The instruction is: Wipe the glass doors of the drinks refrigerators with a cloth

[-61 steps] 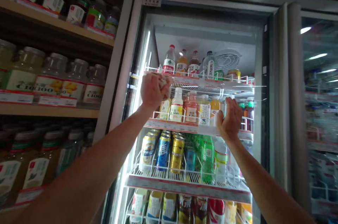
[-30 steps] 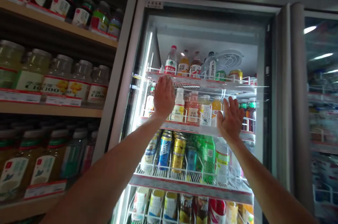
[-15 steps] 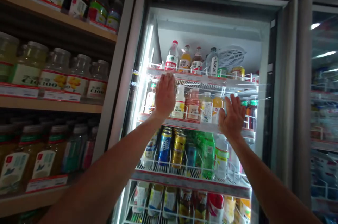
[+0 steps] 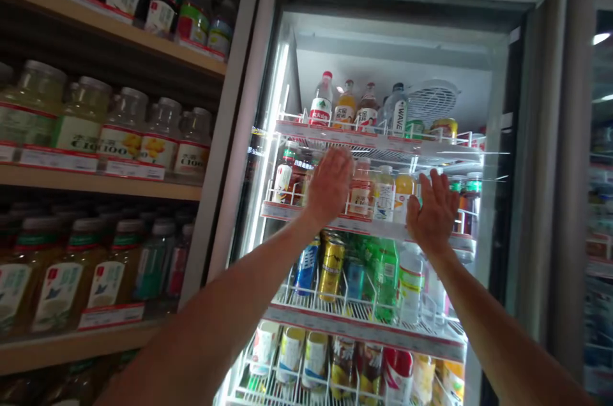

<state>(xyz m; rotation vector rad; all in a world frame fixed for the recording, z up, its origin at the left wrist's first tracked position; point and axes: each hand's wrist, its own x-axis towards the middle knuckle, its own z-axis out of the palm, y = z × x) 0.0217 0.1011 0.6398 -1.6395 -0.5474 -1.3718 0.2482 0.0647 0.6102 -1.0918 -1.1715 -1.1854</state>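
Observation:
In the head view, my left hand is raised with its fingers stretched out flat, in front of the lit drinks fridge's second shelf. It hides part of a pale bottle there, and a pink bottle shows just to its right. My right hand is also up, fingers spread and thumb apart, beside an orange juice bottle on that shelf. Neither hand holds anything. The glass door looks closed, with faint reflections on it. Whether the palms touch the glass I cannot tell.
Upright door handles run along the right side. Inside are several wire shelves; a gold can and a green bottle stand on the third. At left, a wooden rack holds rows of bottles. Another fridge stands at right.
My left hand has moved right across the front of the second shelf, closer to my right hand. My right hand stays at nearly the same spot. The view has shifted slightly left.

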